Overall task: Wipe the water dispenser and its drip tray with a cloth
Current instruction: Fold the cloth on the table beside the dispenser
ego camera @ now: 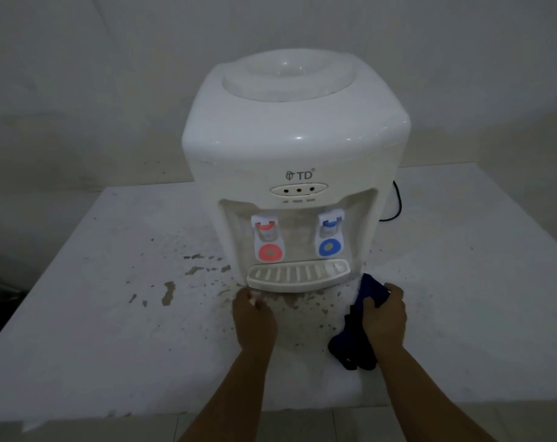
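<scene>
- Your right hand (384, 317) grips the blue cloth (355, 339) at 4 o'clock of the drip tray (297, 275).
- Your left hand (253, 317), fingers curled, touches the tray's front-left edge; whether it grips, I cannot tell.
- The water dispenser (294, 138) stands mid-table (95, 314), bare tabletop on both sides.

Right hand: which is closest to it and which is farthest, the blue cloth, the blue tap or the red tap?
From the right hand:
1. Blue cloth, gripped in it.
2. Blue tap, above, on the dispenser's right.
3. Red tap, farther left.
</scene>
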